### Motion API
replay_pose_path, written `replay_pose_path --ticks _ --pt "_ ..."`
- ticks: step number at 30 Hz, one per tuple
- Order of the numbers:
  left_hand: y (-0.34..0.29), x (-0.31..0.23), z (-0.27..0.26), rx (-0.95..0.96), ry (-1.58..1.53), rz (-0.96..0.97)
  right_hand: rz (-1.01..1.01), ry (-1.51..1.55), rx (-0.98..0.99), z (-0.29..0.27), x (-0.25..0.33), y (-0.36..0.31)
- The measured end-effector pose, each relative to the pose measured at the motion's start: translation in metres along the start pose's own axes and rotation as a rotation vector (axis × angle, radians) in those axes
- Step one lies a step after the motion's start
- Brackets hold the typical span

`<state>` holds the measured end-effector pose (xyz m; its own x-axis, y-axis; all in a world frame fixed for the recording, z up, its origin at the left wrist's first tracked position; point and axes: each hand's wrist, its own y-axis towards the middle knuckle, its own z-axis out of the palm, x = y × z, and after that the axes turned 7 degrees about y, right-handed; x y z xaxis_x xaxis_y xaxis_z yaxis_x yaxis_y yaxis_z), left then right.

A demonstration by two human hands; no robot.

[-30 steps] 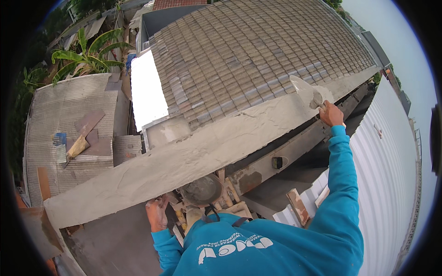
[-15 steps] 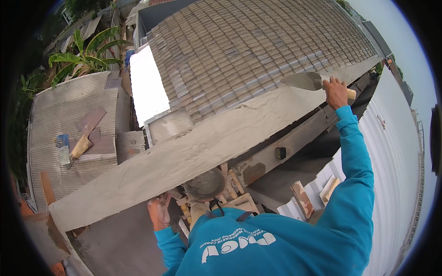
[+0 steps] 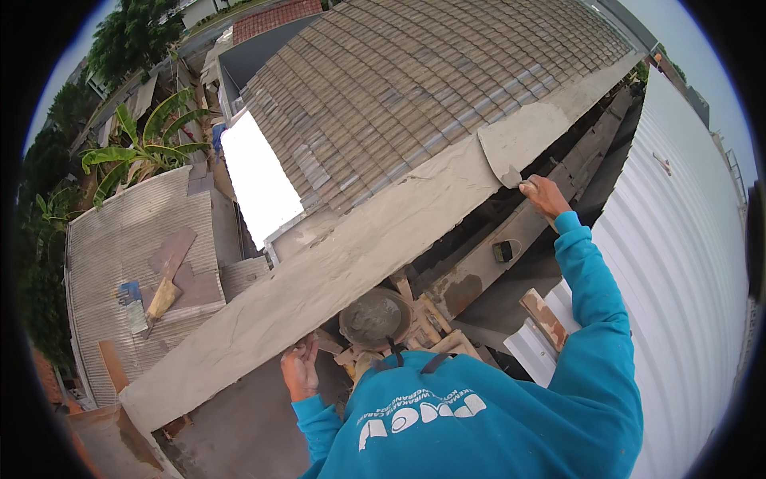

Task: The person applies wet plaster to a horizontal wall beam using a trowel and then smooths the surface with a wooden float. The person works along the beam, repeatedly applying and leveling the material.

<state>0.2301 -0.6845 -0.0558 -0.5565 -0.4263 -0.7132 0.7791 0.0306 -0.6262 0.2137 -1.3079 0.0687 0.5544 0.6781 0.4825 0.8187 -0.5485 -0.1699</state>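
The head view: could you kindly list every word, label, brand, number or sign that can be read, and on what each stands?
Teal long-sleeved fabric sweatshirt: large white printed letters and smaller white lines; I won't copy the wording.
Small dark box-shaped object: any marking is too small to read.
Elsewhere: no readable text.

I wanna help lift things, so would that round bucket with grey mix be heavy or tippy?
The bucket is probably heavy for its size, because thick-looking grey mix lies inside. Pushing might make it catch and tip, since uneven wooden pieces sit beside it. It's likely fairly stiff: its rim looks round.
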Motion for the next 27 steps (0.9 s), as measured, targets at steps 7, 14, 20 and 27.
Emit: replay_pose_path --ticks 7,14,20,27 --pt "0.004 0.005 -0.007 0.031 -0.003 -0.027 -0.263 -0.031 0.007 0.061 0.068 -0.064" --pt "0.021 0.019 -0.024 0.073 -0.033 -0.033 -0.402 -0.066 0.082 0.108 0.129 -0.111" --pt "0.030 0.019 -0.029 0.103 -0.062 -0.051 -0.474 -0.157 0.065 0.113 0.157 -0.148" --pt "0.021 0.017 -0.026 0.116 -0.040 -0.031 -0.367 -0.358 -0.266 0.079 0.080 -0.096"
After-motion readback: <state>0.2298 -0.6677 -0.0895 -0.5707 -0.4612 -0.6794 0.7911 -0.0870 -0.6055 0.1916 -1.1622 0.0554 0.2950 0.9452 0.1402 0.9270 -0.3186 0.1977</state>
